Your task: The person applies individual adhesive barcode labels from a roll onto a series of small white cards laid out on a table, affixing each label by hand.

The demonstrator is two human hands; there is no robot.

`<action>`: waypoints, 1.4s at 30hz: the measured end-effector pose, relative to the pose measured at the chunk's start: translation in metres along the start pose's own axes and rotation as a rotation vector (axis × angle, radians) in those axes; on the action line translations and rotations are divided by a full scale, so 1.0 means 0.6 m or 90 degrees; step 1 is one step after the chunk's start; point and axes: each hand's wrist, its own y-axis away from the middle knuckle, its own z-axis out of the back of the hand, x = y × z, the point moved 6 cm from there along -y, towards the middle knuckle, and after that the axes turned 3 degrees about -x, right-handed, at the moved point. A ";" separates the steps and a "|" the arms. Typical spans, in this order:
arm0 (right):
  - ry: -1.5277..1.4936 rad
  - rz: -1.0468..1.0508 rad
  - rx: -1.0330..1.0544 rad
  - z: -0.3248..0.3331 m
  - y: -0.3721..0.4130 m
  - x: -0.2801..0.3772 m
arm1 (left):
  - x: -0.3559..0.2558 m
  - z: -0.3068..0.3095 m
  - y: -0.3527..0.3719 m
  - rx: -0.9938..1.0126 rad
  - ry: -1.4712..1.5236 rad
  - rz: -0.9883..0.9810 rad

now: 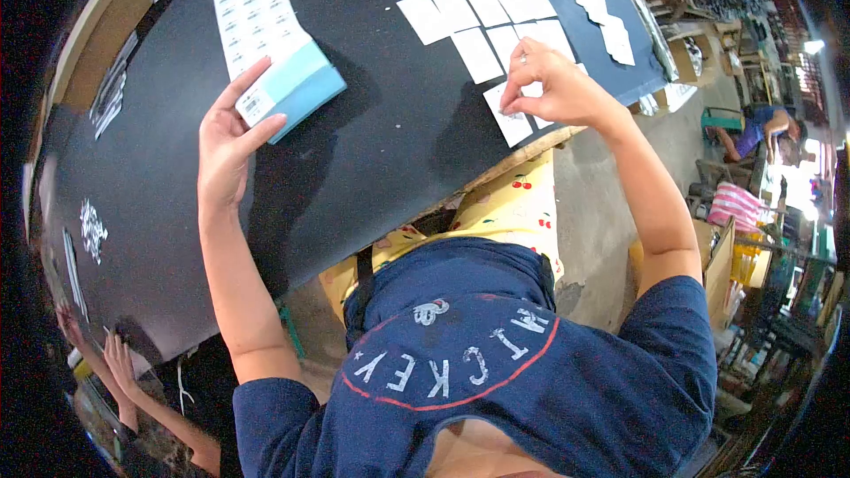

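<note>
My left hand (232, 137) grips the near end of a long strip of printed stickers (255, 4), thumb and fingers on either side of it. At this end the strip bends over and shows a light blue backing (310, 84); the rest stretches away over the black table. My right hand (553, 84) is in a pinch above the nearest of several white cards (509, 128) laid in rows. Whatever is between its fingertips, if anything, is too small to make out. Farther rows of white cards (452, 9) lie beyond this hand.
Overlapping white cards (604, 18) lie at the table's right side. A cardboard box (97, 35) stands along the left edge, near a small white pile (92, 230). Another person's hands (119, 363) are at the lower left corner. The black table's (381, 159) wooden edge runs before me.
</note>
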 end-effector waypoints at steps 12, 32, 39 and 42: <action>-0.001 0.009 -0.181 -0.080 -0.104 0.054 | -0.008 0.011 0.002 -0.002 0.011 0.001; -0.042 0.172 -0.353 -0.066 -0.173 0.210 | 0.019 0.003 -0.003 -0.030 0.030 -0.020; 0.074 0.275 -0.270 -0.117 -0.259 0.267 | 0.023 0.014 -0.001 -0.069 -0.073 -0.042; 0.118 0.252 -0.269 -0.118 -0.262 0.275 | 0.023 0.010 -0.001 -0.065 -0.052 -0.044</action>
